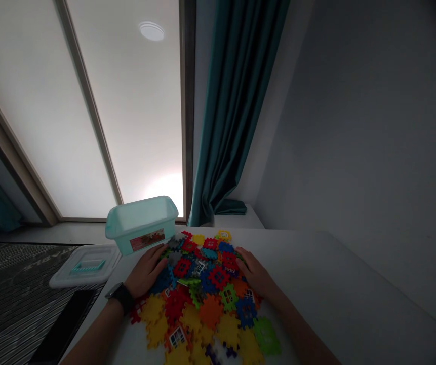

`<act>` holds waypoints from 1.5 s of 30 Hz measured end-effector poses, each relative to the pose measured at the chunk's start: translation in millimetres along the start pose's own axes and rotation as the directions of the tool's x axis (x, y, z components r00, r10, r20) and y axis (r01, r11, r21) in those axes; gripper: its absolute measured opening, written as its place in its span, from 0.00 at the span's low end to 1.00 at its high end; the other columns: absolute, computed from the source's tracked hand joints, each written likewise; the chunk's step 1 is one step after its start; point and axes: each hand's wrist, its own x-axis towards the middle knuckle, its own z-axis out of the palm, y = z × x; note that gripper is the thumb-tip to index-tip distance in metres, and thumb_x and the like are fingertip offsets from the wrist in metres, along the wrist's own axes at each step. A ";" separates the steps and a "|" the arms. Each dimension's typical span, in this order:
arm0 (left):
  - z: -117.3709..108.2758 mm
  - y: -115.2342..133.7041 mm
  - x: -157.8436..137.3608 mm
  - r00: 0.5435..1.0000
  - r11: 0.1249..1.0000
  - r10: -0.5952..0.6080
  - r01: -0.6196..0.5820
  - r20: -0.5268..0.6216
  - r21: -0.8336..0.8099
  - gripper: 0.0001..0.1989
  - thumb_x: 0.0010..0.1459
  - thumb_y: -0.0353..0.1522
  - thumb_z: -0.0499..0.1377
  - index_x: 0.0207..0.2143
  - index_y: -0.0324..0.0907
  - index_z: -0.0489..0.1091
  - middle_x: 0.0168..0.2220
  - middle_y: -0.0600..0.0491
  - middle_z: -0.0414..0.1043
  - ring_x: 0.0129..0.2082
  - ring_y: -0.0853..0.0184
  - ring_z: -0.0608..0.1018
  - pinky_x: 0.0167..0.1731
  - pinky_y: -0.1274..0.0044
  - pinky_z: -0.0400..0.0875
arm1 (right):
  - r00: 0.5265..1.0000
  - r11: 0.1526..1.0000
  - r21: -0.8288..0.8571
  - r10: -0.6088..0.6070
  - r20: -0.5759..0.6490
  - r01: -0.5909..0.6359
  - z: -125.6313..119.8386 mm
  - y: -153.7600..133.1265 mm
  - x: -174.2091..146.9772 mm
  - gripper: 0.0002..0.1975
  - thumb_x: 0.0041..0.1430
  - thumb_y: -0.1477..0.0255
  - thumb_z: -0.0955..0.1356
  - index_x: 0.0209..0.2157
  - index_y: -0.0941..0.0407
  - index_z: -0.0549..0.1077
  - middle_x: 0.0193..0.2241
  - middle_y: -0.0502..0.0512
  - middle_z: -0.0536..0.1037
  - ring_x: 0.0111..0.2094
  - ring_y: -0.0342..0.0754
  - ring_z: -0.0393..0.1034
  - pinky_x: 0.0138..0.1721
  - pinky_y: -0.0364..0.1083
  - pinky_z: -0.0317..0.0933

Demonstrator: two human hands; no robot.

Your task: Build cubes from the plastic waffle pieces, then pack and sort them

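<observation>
So there's a big messy heap of tiles (210, 310) spread over the white table (316, 274), with a hand on either flank. Left hand (146, 271) rests on the left edge of the heap, thumb spread away from the fingers; right hand (254, 275) does the same on the other side, fingers stretched out, thumb apart. Neither looks clamped on a tile, though some fingertips are too dark to be sure about. What'd worry me: squeeze both hands inward too hard and the heap could ride up, with loose ones skidding off the top. A shove forward could send the yellow tile (224, 235) at the back over the far edge, since it's sitting pretty near it. The tub (127, 245) stands just beyond the left fingers, so a careless reach might bump it. The green tile (267, 335) is right beside the right forearm, so that sleeve-free arm could drag it sideways. Also, the lid (60, 276) lies off to the left, and I can't tell what's holding it up, so an elbow might knock it.
</observation>
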 end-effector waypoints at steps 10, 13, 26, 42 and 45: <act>0.1 1.2 -1.0 0.999 1.000 0.008 -0.008 -0.033 0.014 0.25 0.68 0.43 0.48 0.63 0.45 0.62 0.63 0.47 0.64 0.62 0.56 0.68 0.63 0.61 0.60 | 0.978 0.979 0.203 0.035 -0.206 0.008 -12.4 7.9 -3.4 0.23 0.64 0.56 0.59 0.52 0.53 0.73 0.55 0.59 0.75 0.58 0.57 0.68 0.60 0.55 0.60; 1.0 1.8 -1.0 1.000 0.999 0.011 -0.010 -0.013 0.035 0.25 0.67 0.44 0.49 0.62 0.45 0.63 0.63 0.47 0.65 0.61 0.55 0.68 0.63 0.60 0.60 | 0.973 0.975 0.221 0.046 -0.225 0.005 -13.4 13.2 -3.5 0.20 0.63 0.57 0.60 0.49 0.52 0.74 0.51 0.57 0.78 0.53 0.57 0.71 0.55 0.54 0.65; 0.4 1.9 -0.3 0.998 1.000 0.009 -0.009 -0.054 0.001 0.25 0.66 0.44 0.49 0.61 0.46 0.65 0.61 0.49 0.68 0.60 0.56 0.70 0.62 0.62 0.63 | 0.991 0.997 0.079 -0.009 -0.131 0.020 -31.3 19.5 45.4 0.15 0.62 0.72 0.59 0.46 0.56 0.73 0.49 0.60 0.77 0.51 0.52 0.72 0.52 0.50 0.66; 1.8 0.5 0.6 0.999 1.000 -0.011 0.011 -0.042 -0.012 0.24 0.66 0.45 0.49 0.59 0.45 0.67 0.60 0.48 0.68 0.59 0.55 0.71 0.62 0.60 0.62 | 0.993 0.990 -0.095 -0.096 0.071 0.103 -24.0 -5.9 105.8 0.09 0.57 0.72 0.67 0.39 0.54 0.77 0.45 0.57 0.79 0.49 0.55 0.71 0.53 0.52 0.61; 1.1 1.6 0.8 0.999 1.000 -0.007 0.007 -0.035 -0.012 0.24 0.67 0.45 0.48 0.59 0.43 0.67 0.60 0.47 0.68 0.59 0.55 0.71 0.62 0.60 0.62 | 0.996 0.993 -0.071 -0.090 0.001 0.090 -29.0 -9.9 103.3 0.11 0.61 0.70 0.64 0.38 0.57 0.77 0.42 0.59 0.80 0.46 0.55 0.72 0.50 0.51 0.63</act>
